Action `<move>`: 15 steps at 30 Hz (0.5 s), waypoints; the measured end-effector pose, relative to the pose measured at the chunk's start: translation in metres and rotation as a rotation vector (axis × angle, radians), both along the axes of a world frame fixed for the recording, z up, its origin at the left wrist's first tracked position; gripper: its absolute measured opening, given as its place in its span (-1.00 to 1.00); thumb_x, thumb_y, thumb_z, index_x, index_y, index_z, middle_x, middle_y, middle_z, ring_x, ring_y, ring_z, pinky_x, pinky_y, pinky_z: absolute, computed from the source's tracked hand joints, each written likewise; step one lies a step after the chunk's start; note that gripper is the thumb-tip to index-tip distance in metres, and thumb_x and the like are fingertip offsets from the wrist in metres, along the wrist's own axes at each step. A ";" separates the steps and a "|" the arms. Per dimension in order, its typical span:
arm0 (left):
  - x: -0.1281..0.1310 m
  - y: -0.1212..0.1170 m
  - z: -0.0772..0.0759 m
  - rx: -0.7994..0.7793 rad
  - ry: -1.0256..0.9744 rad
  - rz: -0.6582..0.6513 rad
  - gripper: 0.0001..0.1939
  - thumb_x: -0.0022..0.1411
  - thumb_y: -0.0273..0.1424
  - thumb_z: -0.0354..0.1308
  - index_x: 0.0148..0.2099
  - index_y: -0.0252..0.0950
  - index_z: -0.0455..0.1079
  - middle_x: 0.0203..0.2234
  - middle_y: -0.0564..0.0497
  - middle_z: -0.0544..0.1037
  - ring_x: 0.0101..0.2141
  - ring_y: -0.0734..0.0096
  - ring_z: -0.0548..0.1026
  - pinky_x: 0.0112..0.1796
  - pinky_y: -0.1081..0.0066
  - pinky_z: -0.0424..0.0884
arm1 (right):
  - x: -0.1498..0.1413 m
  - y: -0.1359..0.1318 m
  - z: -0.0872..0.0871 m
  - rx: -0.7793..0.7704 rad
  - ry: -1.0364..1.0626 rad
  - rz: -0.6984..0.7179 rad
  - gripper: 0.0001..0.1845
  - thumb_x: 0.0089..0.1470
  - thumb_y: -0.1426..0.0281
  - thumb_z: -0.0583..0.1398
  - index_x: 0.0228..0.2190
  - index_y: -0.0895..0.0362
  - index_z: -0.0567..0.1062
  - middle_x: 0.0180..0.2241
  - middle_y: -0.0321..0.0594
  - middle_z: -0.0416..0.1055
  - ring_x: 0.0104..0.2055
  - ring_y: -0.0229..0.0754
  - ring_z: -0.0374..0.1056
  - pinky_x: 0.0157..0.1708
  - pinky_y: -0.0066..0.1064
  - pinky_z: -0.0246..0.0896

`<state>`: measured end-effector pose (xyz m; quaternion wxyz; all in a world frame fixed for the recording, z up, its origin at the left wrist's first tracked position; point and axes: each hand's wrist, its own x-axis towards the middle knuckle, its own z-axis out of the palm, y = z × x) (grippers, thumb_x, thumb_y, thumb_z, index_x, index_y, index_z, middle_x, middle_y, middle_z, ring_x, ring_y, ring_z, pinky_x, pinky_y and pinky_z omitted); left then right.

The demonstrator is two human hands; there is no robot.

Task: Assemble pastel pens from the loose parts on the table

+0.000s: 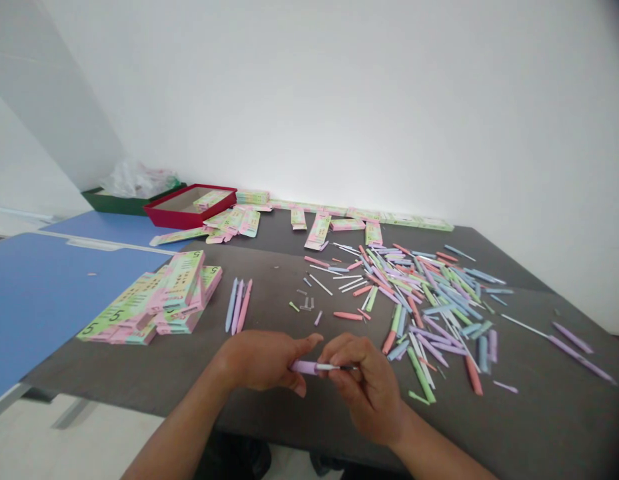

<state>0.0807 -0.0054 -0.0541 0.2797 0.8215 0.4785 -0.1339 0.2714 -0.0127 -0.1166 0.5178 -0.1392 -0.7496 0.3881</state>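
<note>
My left hand (259, 363) is closed round a lilac pen barrel (304, 367) just above the table's near edge. Between the fingertips of my right hand (369, 390) is a white pen refill (325, 367) with a dark end, in line with the barrel's open end and meeting it. How far the refill sits inside is hidden. Beyond my left hand lie three pens side by side: a blue one (231, 307), a lilac one (238, 307) and a pink one (245, 305). Past my fingers are a small lilac clip (318, 318) and several small clear pieces (306, 304).
Loose coloured barrels and refills form a wide pile (434, 287) at the right. Stacked pen boxes (176, 280) stand at the left. A red tray (162, 216), a green tray (109, 203) with a plastic bag, and flattened cartons (234, 221) lie behind, near the wall.
</note>
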 end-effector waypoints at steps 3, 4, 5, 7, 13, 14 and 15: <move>0.001 -0.001 0.003 -0.017 -0.042 0.004 -0.39 0.08 -0.21 0.23 0.18 -0.15 0.22 -0.36 0.04 0.60 -0.33 0.21 0.53 -0.44 0.45 0.30 | -0.001 0.000 0.000 0.024 -0.039 0.001 -0.77 0.09 0.57 0.11 -0.22 0.04 0.30 -0.34 -0.27 0.37 -0.28 -0.24 0.35 -0.27 -0.37 0.26; 0.001 -0.001 0.005 -0.022 -0.055 0.003 -0.45 0.08 -0.23 0.23 0.13 -0.15 0.27 -0.35 0.05 0.60 -0.33 0.22 0.53 -0.44 0.45 0.29 | -0.002 0.000 -0.001 0.034 -0.054 0.003 -0.77 0.09 0.55 0.12 -0.22 0.04 0.31 -0.35 -0.27 0.37 -0.28 -0.24 0.35 -0.27 -0.38 0.26; 0.001 -0.002 0.007 -0.025 -0.062 0.003 -0.51 0.08 -0.25 0.23 0.08 -0.15 0.32 -0.36 0.05 0.60 -0.33 0.22 0.53 -0.44 0.45 0.29 | -0.003 0.000 -0.002 0.038 -0.073 0.002 -0.78 0.10 0.53 0.12 -0.20 0.04 0.30 -0.34 -0.27 0.38 -0.27 -0.24 0.35 -0.26 -0.38 0.27; 0.000 -0.003 0.010 -0.027 -0.048 0.010 -0.63 0.09 -0.28 0.20 -0.01 -0.15 0.38 -0.38 0.06 0.59 -0.36 0.23 0.53 -0.46 0.45 0.27 | -0.004 -0.001 -0.005 0.017 -0.130 0.007 -0.71 0.10 0.45 0.16 -0.12 0.03 0.28 -0.27 -0.24 0.39 -0.24 -0.22 0.37 -0.23 -0.37 0.28; -0.009 -0.007 0.010 -0.069 -0.038 0.043 -0.56 0.08 -0.31 0.11 0.05 -0.16 0.36 -0.37 0.05 0.58 -0.36 0.22 0.52 -0.43 0.43 0.30 | -0.001 -0.003 -0.010 -0.091 -0.412 0.060 -0.13 0.02 0.37 0.25 0.23 0.01 -0.10 -0.09 -0.14 0.35 -0.13 -0.16 0.33 -0.10 -0.25 0.26; -0.010 -0.007 0.010 -0.073 -0.043 0.056 -0.49 0.08 -0.32 0.10 0.12 -0.17 0.31 -0.35 0.04 0.58 -0.34 0.21 0.52 -0.41 0.43 0.31 | 0.002 -0.004 -0.009 -0.101 -0.444 0.038 -0.15 0.04 0.42 0.22 0.23 0.00 -0.10 -0.10 -0.15 0.35 -0.17 -0.19 0.32 -0.12 -0.27 0.27; -0.012 -0.008 0.009 -0.070 -0.046 0.072 -0.42 0.08 -0.33 0.09 0.19 -0.19 0.24 -0.33 0.03 0.58 -0.32 0.20 0.51 -0.39 0.43 0.32 | 0.005 -0.007 -0.008 -0.112 -0.463 0.006 -0.20 0.05 0.48 0.18 0.23 0.00 -0.07 -0.12 -0.17 0.34 -0.21 -0.21 0.31 -0.15 -0.29 0.27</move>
